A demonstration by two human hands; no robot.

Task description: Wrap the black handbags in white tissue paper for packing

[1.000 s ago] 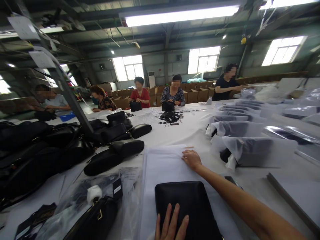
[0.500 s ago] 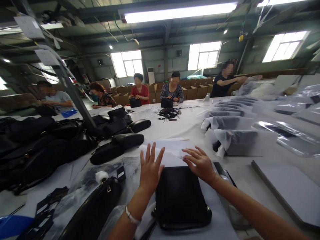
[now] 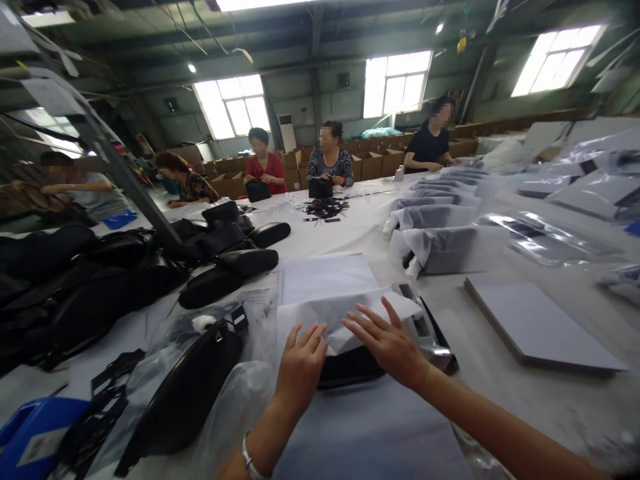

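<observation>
A black bag (image 3: 350, 368) lies in front of me, its far part covered by thin white paper (image 3: 320, 312). My left hand (image 3: 303, 363) rests at the near left edge of this paper, fingers slightly bent and holding nothing. On the right, my right hand (image 3: 387, 340) lies over paper and bag with its fingers spread. Under the bag is a stack of white sheets (image 3: 370, 433). Left of my left hand, another black bag (image 3: 193, 393) sits on clear plastic, a dark tag (image 3: 239, 318) at its far end.
Black bags (image 3: 75, 293) are heaped at the left beside a slanted metal post (image 3: 135, 183). Paper-wrapped bags (image 3: 445, 250) stand in a row at the right, beyond a white board stack (image 3: 540, 327). Several people sit or stand across the table (image 3: 350, 233).
White paper now covers most of the black bag, which was bare before. The bag shows farther from me, with both hands lower over it. The view has shifted, and the person at far right has lowered their arms.
</observation>
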